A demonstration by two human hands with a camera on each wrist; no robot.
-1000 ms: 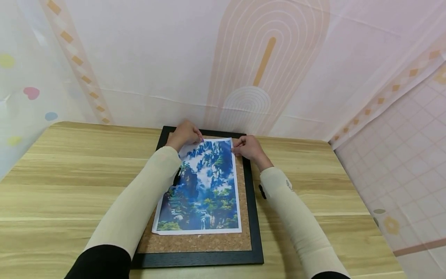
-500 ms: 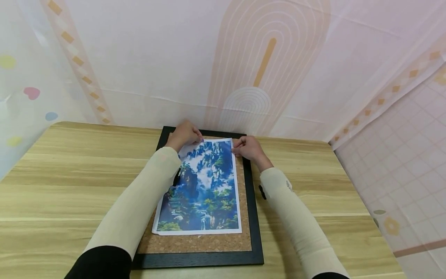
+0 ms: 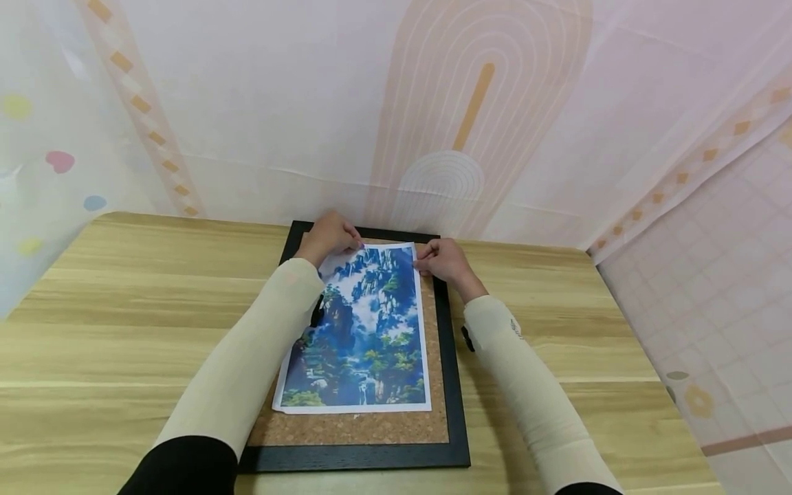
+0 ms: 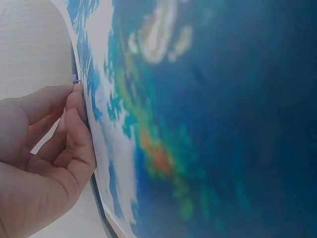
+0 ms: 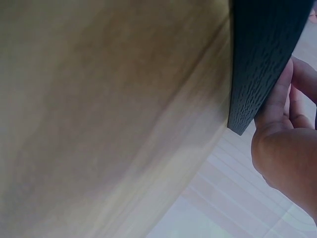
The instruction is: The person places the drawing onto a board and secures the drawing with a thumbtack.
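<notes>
- Wooden surface (image 3: 124,309) carries a black-framed corkboard (image 3: 436,412), print (image 3: 365,330) lying on it between both hands.
- Left hand (image 3: 331,237) pinches a purple pin (image 4: 75,78) at the print's far corner.
- Right hand (image 3: 442,261), fingers curled, pins down the opposite corner.
- Print looks thin, floppy, tearable; best held by its white margins.

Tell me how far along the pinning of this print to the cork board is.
Done: the print lies flat on the cork board inside its black frame. In hand: the left hand pinches a purple pin at the top left corner; the right hand holds the top right corner. Left: no pins visible at the bottom corners.
</notes>
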